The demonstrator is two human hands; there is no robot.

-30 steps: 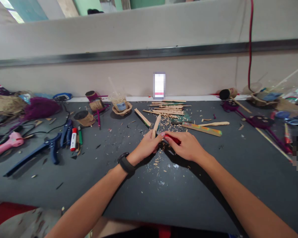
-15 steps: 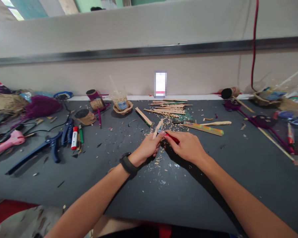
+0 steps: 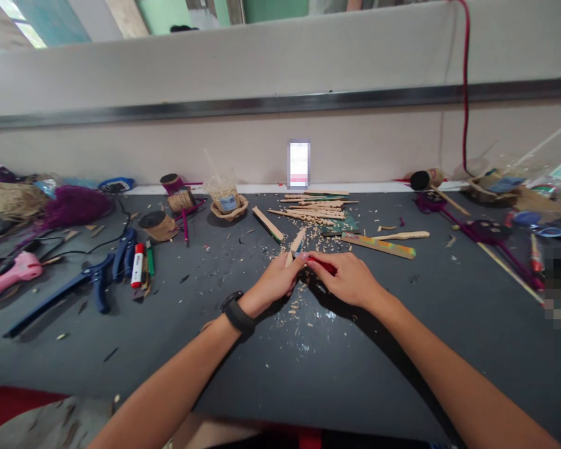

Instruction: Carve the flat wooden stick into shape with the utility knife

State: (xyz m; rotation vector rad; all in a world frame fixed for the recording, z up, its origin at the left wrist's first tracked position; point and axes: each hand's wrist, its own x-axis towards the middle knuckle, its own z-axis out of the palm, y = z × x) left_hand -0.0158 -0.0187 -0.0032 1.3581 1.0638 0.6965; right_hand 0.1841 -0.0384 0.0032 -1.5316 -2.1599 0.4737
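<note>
L hand (image 3: 280, 274): wood stick (image 3: 298, 241) | R hand (image 3: 348, 277): red-handled knife (image 3: 325, 265)

The single view looks out from a camera worn on the head, above the near edge of the tabletop (image 3: 280, 374), facing twelve o'clock and tipped down toward the left hand (image 3: 277, 274) and right hand (image 3: 348, 277) at close range. The forearms enter from about seven and four o'clock, while the pale wall (image 3: 355, 140) lies farther off, at twelve o'clock beyond the far edge.
</note>
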